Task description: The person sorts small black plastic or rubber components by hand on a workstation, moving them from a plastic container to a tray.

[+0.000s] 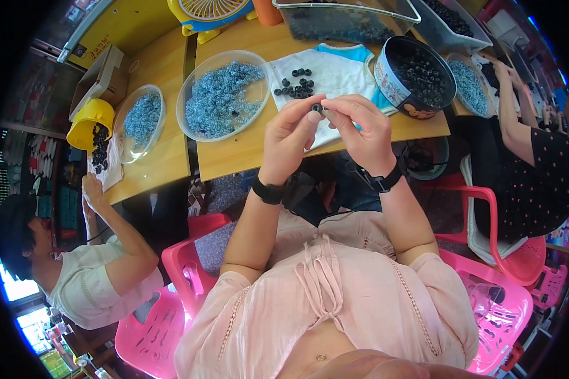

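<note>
Over the table's front edge, my left hand (287, 136) pinches a small black round piece (317, 108) with a hole in its middle. My right hand (365, 129) meets it from the other side, thumb and index finger pressed together at the piece; anything between them is too small to make out. Beneath and beyond my hands lies a white cloth with blue trim (335, 66). Several similar black pieces (297, 84) are scattered on it. Left of them stands a clear round tub (182, 95) of small pale-blue translucent pieces. A round tin (385, 79) of black pieces is at the right.
Clear bins (291, 28) of black parts and a blue-yellow fan (212, 19) stand at the back. Co-workers sit at left (101, 271) and right (518, 170). A yellow bucket (85, 129) lies tipped beside another tub (161, 126). Pink chairs (186, 271) stand around me.
</note>
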Motion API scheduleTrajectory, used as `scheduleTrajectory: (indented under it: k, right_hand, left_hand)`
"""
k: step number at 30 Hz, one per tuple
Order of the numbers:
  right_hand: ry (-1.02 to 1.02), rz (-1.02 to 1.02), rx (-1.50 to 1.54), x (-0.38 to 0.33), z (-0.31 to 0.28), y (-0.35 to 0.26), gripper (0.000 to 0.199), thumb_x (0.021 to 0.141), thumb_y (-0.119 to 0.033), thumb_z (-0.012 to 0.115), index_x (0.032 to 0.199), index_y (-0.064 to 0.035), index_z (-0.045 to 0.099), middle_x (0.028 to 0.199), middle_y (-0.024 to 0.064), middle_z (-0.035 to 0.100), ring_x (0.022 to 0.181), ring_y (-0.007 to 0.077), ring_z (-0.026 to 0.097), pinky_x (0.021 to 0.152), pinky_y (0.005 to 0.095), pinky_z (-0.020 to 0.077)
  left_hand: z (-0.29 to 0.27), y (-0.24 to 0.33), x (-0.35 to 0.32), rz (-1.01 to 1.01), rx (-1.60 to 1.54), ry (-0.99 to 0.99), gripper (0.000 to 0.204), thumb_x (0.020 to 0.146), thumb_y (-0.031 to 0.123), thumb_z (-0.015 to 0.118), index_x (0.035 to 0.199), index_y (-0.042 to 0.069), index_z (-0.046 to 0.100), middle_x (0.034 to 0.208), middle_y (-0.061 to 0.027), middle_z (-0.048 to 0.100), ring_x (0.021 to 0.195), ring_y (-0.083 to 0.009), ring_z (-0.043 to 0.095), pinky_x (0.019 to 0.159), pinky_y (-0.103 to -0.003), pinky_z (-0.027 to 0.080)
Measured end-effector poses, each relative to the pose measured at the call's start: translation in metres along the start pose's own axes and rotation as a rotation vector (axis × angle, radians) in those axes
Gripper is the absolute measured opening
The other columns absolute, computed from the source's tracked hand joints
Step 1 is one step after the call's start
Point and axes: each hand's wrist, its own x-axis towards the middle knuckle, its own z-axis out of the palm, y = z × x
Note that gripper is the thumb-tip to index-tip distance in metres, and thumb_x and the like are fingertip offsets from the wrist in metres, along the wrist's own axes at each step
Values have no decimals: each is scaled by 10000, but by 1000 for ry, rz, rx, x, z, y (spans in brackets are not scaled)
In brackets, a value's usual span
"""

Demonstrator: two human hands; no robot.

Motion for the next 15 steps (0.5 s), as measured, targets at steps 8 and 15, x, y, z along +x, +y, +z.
scheduleTrajectory:
  k: [8,15]
  right_hand:
    - [17,100,127,-2,3,0,152,904,1,669,1049,2,715,945,105,702,763,167,682,647,252,550]
    - [-22,426,531,-1,-3,-9,148,928,-5,658,1065,20,709,925,59,679,716,91,649,630,204,523]
  left_hand:
    - [2,3,-1,-25,-42,-2,319,1013,136,566,1288,-19,606,919,-35,655,639,-40,483,520,-187,381]
    - [8,5,-4,80,68,29,276,985,92,597,1243,5,646,1064,-14,546,712,-38,488,575,-176,378]
